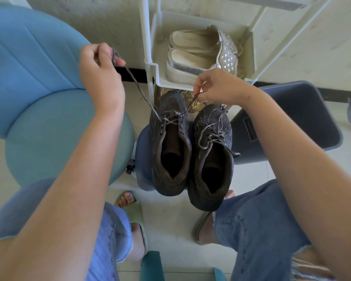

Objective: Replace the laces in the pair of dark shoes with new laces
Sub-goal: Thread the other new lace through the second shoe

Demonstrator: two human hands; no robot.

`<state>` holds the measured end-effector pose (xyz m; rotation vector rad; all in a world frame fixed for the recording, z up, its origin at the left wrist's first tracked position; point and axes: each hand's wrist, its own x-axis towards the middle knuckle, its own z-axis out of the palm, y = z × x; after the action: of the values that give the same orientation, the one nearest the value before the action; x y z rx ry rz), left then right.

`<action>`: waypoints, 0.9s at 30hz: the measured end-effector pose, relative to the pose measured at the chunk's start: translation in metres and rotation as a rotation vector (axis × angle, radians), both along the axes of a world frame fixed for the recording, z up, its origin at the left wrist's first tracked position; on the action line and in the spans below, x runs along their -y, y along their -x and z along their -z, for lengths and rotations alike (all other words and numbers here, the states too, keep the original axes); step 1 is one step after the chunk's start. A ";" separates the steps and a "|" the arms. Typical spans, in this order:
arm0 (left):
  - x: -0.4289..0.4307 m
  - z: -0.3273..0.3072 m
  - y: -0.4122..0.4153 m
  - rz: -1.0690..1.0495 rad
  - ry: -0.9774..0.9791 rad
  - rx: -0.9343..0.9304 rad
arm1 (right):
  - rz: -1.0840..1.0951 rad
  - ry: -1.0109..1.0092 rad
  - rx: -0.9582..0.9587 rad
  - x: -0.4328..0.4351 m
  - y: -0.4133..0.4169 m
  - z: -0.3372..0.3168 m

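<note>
Two dark shoes stand side by side on a small blue stool (143, 151), toes pointing away from me. The left shoe (170, 147) is laced only through its front eyelets with a grey speckled lace (139, 90). My left hand (100, 72) grips one end of that lace and holds it up and to the left, taut. My right hand (217, 88) pinches the other end just above the toe of the left shoe. The right shoe (212, 159) is fully laced with a tied grey lace (213, 136).
A blue-green chair (45, 110) stands at the left. Behind the shoes a white rack (156, 69) holds a pair of pale glittery shoes (201, 55). A dark grey bin (292, 122) lies at the right. My knees and slippered feet frame the stool.
</note>
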<state>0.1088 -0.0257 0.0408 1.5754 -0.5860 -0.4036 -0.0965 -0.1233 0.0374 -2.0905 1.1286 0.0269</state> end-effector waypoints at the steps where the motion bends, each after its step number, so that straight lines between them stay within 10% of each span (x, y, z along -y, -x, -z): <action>1: 0.000 -0.001 0.000 -0.017 0.003 -0.049 | -0.005 0.004 -0.003 0.000 0.000 0.000; 5: 0.002 -0.003 -0.003 0.071 -0.187 -0.129 | -0.036 0.049 -0.043 0.000 -0.002 0.003; 11: -0.004 0.002 0.003 0.183 -0.780 0.336 | 0.040 -0.123 0.193 0.000 0.002 -0.009; 16: -0.006 -0.007 0.015 0.181 -0.546 0.547 | 0.108 -0.037 0.311 -0.005 -0.004 -0.014; 24: -0.001 -0.001 0.050 0.819 -0.385 -0.098 | 0.164 -0.017 0.446 -0.016 -0.024 -0.012; 27: -0.001 0.004 0.050 0.838 -0.382 -0.045 | 0.179 -0.094 0.472 -0.015 -0.024 -0.013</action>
<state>0.0585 -0.0251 0.0366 1.6090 -1.1817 -1.2316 -0.0729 -0.1085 0.0499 -1.7766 0.9919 -0.4656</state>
